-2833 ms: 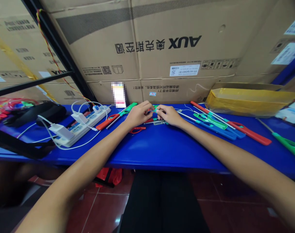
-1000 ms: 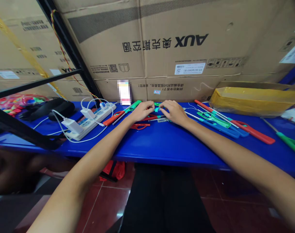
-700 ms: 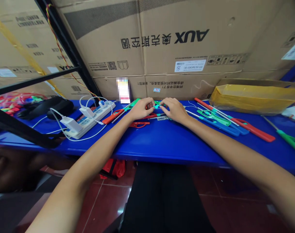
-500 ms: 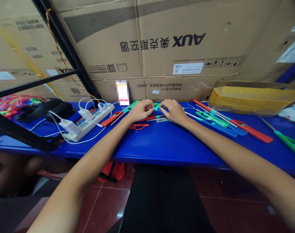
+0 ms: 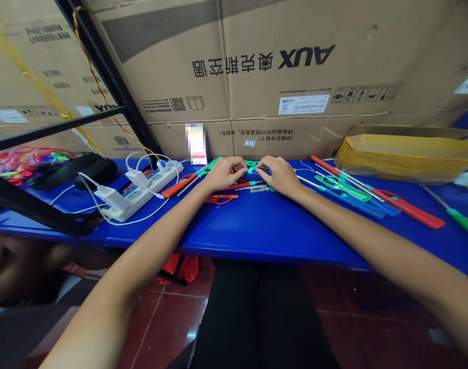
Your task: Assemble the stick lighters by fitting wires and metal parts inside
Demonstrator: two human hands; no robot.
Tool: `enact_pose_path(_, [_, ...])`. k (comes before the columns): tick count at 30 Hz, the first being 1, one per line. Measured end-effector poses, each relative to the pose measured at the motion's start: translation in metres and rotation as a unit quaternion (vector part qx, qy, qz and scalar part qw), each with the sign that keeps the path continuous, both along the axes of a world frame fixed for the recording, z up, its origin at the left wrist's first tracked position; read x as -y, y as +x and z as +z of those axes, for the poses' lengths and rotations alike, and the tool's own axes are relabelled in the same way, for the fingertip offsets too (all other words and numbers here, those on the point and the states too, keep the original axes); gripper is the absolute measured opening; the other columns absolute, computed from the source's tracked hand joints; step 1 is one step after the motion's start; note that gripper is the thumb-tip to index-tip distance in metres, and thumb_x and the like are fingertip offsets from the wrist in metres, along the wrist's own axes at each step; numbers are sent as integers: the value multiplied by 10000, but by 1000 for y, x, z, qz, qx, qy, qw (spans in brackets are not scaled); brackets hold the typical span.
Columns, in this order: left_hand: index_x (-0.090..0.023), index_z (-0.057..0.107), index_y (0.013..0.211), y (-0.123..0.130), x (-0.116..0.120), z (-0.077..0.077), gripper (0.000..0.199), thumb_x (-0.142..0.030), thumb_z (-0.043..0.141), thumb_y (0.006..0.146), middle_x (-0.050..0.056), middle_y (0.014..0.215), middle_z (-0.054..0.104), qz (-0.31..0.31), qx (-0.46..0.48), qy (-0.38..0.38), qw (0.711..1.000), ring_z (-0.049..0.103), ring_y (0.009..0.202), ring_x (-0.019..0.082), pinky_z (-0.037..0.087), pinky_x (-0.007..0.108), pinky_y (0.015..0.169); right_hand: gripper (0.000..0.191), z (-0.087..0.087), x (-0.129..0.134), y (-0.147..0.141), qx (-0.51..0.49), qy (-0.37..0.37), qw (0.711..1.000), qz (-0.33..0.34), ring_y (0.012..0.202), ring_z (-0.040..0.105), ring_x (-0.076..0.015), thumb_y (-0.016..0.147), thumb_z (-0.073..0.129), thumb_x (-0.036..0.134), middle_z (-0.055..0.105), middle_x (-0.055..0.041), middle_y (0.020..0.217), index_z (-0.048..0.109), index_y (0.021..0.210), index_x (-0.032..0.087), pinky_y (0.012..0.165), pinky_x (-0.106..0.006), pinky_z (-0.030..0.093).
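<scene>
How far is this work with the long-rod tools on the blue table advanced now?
Partway, I would judge. The red-handled tool at right looks assembled, with metal rod and handle together. Between the left hand and right hand is a small teal part; the exact grip is unclear. A small red piece and a clear piece lie loose, so perhaps those remain.

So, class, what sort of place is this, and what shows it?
Probably a small hand-assembly workspace in a storage area: what look like utility lighters lie on a blue table with a power strip, and a large AUX cardboard box stands behind.
</scene>
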State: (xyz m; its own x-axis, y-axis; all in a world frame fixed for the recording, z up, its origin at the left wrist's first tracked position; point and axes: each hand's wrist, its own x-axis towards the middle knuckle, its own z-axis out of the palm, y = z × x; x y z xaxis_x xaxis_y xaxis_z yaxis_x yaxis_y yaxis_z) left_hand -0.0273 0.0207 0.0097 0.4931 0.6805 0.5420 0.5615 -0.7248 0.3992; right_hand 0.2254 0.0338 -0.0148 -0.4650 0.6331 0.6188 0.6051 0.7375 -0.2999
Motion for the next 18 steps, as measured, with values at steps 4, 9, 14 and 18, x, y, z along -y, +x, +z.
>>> enact_pose_path(4, [-212,725,935,0,-1,0,140,-312,644,993,44,878,776,19,2,17,1000,678,762,196,521,339,740,123,3,2,-2,-26,-5,999,-22,1030,737,-315,1058,661,349,820,-89,1137,755,1074,271,1020,-509,491])
enact_pose_path(9, [-211,678,873,1,-3,-2,119,-276,650,969,34,819,749,49,14,36,998,647,701,185,495,330,701,211,4,2,-7,-64,-33,996,-48,969,778,-316,1057,689,384,862,-73,1021,822,942,267,1066,-545,494])
enact_pose_path(14, [-222,631,838,5,1,-2,139,-275,670,961,19,778,712,41,15,45,998,635,687,180,479,327,680,158,3,3,-14,-85,-78,993,3,1012,816,-323,1012,750,373,882,-57,1058,878,997,281,1056,-529,559])
enact_pose_path(18, [-231,612,875,13,6,-2,149,-310,688,976,18,816,694,28,8,67,997,627,710,182,476,327,685,182,2,3,-16,-120,-133,983,49,1051,823,-309,965,741,278,880,-69,1111,871,1092,260,1013,-481,616])
